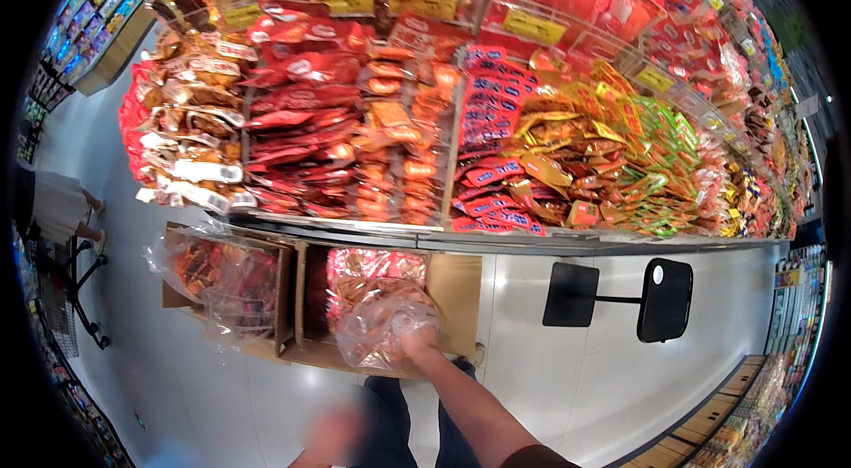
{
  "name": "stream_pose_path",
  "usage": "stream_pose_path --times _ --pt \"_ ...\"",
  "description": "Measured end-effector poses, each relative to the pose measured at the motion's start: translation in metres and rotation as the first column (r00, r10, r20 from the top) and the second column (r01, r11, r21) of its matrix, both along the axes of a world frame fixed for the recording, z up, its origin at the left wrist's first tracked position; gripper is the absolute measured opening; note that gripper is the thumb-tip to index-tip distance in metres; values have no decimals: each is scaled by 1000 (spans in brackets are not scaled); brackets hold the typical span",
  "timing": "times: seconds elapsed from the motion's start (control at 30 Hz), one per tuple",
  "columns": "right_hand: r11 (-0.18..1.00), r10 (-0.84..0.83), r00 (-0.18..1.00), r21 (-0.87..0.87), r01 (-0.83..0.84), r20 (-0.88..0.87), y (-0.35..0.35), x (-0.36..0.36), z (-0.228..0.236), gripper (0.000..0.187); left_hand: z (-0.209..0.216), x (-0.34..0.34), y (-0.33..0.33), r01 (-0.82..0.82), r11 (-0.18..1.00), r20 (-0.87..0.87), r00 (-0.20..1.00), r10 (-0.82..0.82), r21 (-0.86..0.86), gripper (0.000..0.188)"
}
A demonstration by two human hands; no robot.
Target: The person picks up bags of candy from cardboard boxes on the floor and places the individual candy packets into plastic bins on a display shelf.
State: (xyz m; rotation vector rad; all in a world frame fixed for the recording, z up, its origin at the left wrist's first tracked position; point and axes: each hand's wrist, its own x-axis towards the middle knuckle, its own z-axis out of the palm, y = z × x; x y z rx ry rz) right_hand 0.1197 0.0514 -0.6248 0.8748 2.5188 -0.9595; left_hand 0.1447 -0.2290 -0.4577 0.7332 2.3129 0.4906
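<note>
My right hand [420,337] reaches down to an opened cardboard box [456,300] on the floor in front of my legs. Its fingers are closed on a clear plastic bag [377,335] that holds reddish-brown packets. Behind that bag, red and pink snack packets [381,264] lie inside the same box. My left hand [335,432] hangs low near my left leg, away from the boxes. It is smeared, so its fingers and anything in them cannot be made out.
A second open box [285,291] with a plastic-wrapped bag of packets [239,282] stands at left. Ahead, a tiered display [355,224] is full of snack packets. A black stand [665,300] is on the floor at right. Someone with a cart [84,291] is far left.
</note>
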Motion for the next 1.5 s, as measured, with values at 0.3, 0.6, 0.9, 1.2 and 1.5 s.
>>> stream_pose_path --times 0.3,0.6,0.9,1.2,1.5 --pt "990 138 974 -37 -134 180 1 5 38 40 -3 14 -79 -128 991 2 992 129 -31 26" --pt "988 137 879 3 -156 456 35 47 133 61 20 -5 -110 -37 991 -52 998 44 132 26" --pt "928 180 882 -373 -6 435 28 130 284 65 102 -59 -94 11 948 119 992 -52 319 26" --pt "-225 -411 842 -934 277 348 -54 143 375 74 232 -85 31 -99 770 575 725 -379 631 54" --pt "-215 -561 825 -974 -65 68 -73 152 416 71 269 -45 127 -225 753 784 249 -568 618 36"
